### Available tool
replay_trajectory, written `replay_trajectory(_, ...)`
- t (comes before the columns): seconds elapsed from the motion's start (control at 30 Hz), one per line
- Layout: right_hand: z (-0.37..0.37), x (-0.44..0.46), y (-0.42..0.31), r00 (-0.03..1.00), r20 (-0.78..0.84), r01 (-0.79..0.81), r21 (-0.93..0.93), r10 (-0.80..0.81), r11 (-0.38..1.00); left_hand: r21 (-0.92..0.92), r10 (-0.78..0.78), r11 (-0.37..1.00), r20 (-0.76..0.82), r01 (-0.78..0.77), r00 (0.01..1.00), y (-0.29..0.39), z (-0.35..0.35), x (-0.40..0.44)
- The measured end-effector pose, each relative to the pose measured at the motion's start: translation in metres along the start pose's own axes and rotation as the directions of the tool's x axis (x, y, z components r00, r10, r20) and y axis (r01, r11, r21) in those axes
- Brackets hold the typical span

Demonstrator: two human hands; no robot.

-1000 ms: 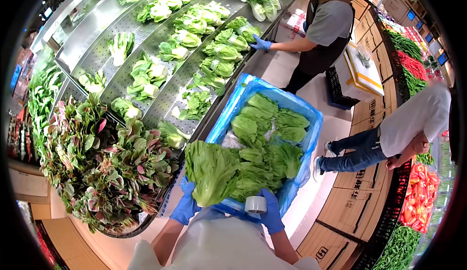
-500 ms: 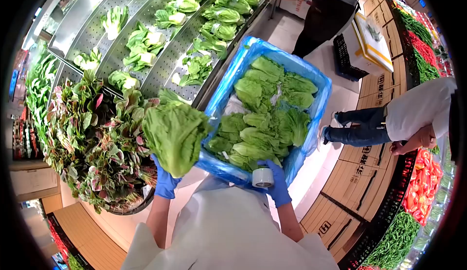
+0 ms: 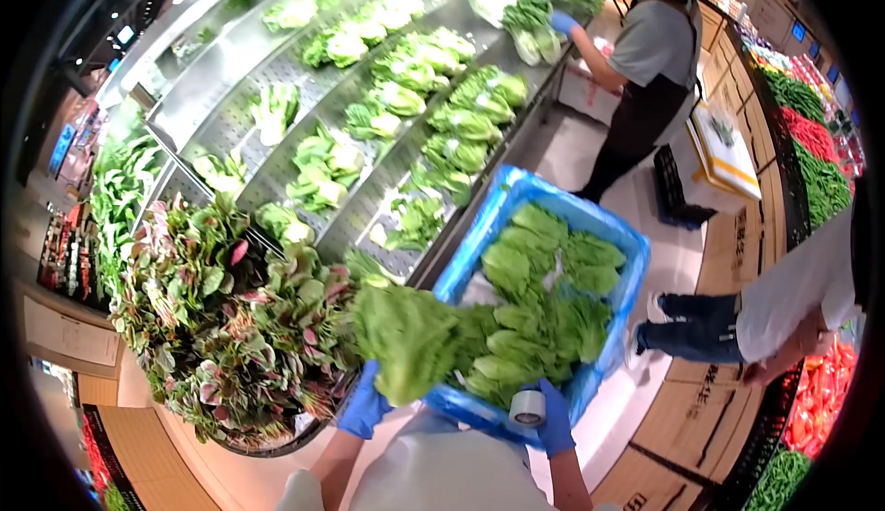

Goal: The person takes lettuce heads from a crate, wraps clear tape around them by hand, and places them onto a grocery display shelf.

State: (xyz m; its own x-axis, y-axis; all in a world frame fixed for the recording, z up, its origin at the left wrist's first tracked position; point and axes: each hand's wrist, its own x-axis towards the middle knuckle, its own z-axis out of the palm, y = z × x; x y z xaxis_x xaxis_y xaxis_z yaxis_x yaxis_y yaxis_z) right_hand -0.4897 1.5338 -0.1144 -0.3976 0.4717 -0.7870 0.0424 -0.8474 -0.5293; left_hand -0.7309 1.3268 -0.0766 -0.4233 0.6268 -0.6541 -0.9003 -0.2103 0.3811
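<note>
A large, leafy light-green lettuce head (image 3: 406, 340) is held up in a blue-gloved left hand (image 3: 367, 405), at the near left corner of a rectangular crate lined with shiny blue plastic (image 3: 636, 281).
The left fingers grip the lettuce low down near its base, partly hidden by leaves; the blue-gloved right hand (image 3: 556, 419) has its fingers closed on a short pale roll with a grey face (image 3: 528, 407), at the crate's near side. Inside the crate lie more green lettuce heads (image 3: 544, 327). To the left spreads a broad mound of purple-and-green leafy bunches (image 3: 249, 317); beyond, sloping perforated metal shelves (image 3: 355, 227) bear rows of pale-stemmed green heads (image 3: 470, 119). Farther off, a person in a grey shirt and dark apron (image 3: 654, 59) reaches toward the shelves.
</note>
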Motion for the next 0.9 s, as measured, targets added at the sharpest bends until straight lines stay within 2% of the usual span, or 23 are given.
replay_trajectory(0.07, -0.002, 0.011, 0.011, 0.996, 0.081, 0.027, -0.005, -0.027, 1.0, 0.04, -0.04, 0.998, 0.019, 0.039, 0.999, -0.011, 0.0, 0.014)
replay_trajectory(0.1, -0.004, 0.016, 0.018, 0.993, 0.11, 0.036, -0.009, -0.035, 0.999, 0.002, -0.061, 0.998, 0.037, 0.061, 0.997, -0.012, 0.014, 0.014)
replay_trajectory(0.13, -0.006, 0.023, 0.03, 0.927, 0.133, 0.376, -0.291, -0.351, 0.88, -0.001, -0.05, 0.999, 0.038, 0.05, 0.998, -0.013, 0.024, 0.014)
replay_trajectory(0.2, -0.014, 0.027, 0.04, 0.76, 0.245, 0.627, -0.524, -0.602, 0.577, 0.093, 0.034, 0.995, 0.114, -0.045, 0.993, -0.016, 0.036, 0.012)
replay_trajectory(0.23, 0.0, 0.008, 0.02, 0.932, 0.14, 0.351, -0.113, -0.335, 0.93, 0.096, 0.047, 0.994, 0.107, -0.058, 0.993, -0.017, 0.04, 0.01)
replay_trajectory(0.27, 0.004, 0.002, 0.013, 0.972, 0.161, 0.155, 0.12, -0.173, 0.981, 0.096, 0.041, 0.994, 0.107, -0.052, 0.993, -0.016, 0.041, 0.011)
replay_trajectory(0.3, 0.007, -0.003, 0.007, 0.984, 0.176, -0.054, 0.342, -0.007, 0.938, -0.015, -0.005, 1.0, 0.21, 0.009, 0.978, -0.015, 0.042, 0.01)
replay_trajectory(0.33, 0.005, -0.001, 0.007, 0.973, 0.212, 0.02, 0.302, -0.087, 0.953, -0.118, -0.04, 0.99, 0.313, 0.08, 0.949, -0.015, 0.043, 0.01)
replay_trajectory(0.37, 0.004, -0.002, 0.007, 0.955, 0.249, 0.094, 0.263, -0.162, 0.96, -0.106, -0.034, 0.992, 0.347, 0.075, 0.937, -0.014, 0.046, 0.011)
replay_trajectory(0.4, 0.019, -0.013, -0.006, 0.957, 0.241, 0.092, 0.265, -0.159, 0.96, -0.105, -0.042, 0.991, 0.343, 0.083, 0.938, -0.016, 0.045, 0.013)
replay_trajectory(0.47, 0.06, -0.044, -0.039, 0.931, 0.238, 0.23, 0.209, -0.278, 0.95, -0.242, -0.078, 0.951, 0.406, 0.19, 0.91, -0.023, 0.045, 0.021)
replay_trajectory(0.53, 0.068, -0.039, -0.037, 0.916, 0.231, 0.266, 0.264, -0.329, 0.927, -0.253, -0.081, 0.948, 0.391, 0.191, 0.917, -0.024, 0.078, 0.011)
replay_trajectory(0.57, 0.083, -0.047, -0.044, 0.877, 0.244, 0.352, 0.263, -0.415, 0.898, 0.241, 0.127, 0.941, 0.399, -0.238, 0.908, -0.027, 0.093, 0.006)
replay_trajectory(0.6, 0.094, -0.053, -0.05, 0.832, 0.254, 0.433, 0.26, -0.493, 0.863, 0.462, 0.198, 0.783, 0.45, -0.417, 0.871, -0.028, 0.097, 0.007)
replay_trajectory(0.63, 0.099, -0.057, -0.055, 0.84, 0.241, 0.428, 0.255, -0.485, 0.867, 0.631, 0.268, 0.542, 0.496, -0.555, 0.826, -0.028, 0.101, 0.008)
replay_trajectory(0.67, 0.101, -0.062, -0.058, 0.833, 0.281, 0.462, 0.12, -0.476, 0.879, 0.627, 0.259, 0.491, 0.557, -0.604, 0.789, -0.03, 0.097, 0.012)
replay_trajectory(0.73, 0.101, -0.065, -0.058, 0.824, 0.323, 0.496, -0.016, -0.465, 0.868, 0.611, 0.248, 0.44, 0.622, -0.659, 0.743, -0.032, 0.094, 0.017)
replay_trajectory(0.77, 0.102, -0.064, -0.057, 0.785, 0.381, 0.549, -0.065, -0.488, 0.833, 0.318, 0.194, 0.853, 0.545, -0.415, 0.816, -0.03, 0.093, 0.019)
replay_trajectory(0.8, 0.104, -0.063, -0.056, 0.743, 0.443, 0.6, -0.111, -0.502, 0.792, -0.089, 0.093, 0.994, 0.504, -0.055, 0.859, -0.028, 0.091, 0.021)
replay_trajectory(0.83, 0.102, -0.058, -0.052, 0.733, 0.447, 0.623, -0.135, -0.514, 0.771, 0.345, 0.174, 0.846, 0.544, -0.408, 0.821, -0.026, 0.086, 0.022)
replay_trajectory(0.87, 0.103, -0.056, -0.052, 0.729, 0.455, 0.625, -0.138, -0.511, 0.769, 0.66, 0.253, 0.413, 0.579, -0.627, 0.775, -0.024, 0.08, 0.024)
replay_trajectory(0.9, 0.105, -0.055, -0.052, 0.676, 0.49, 0.704, -0.211, -0.55, 0.678, 0.547, 0.273, 0.599, 0.547, -0.585, 0.791, -0.024, 0.078, 0.023)
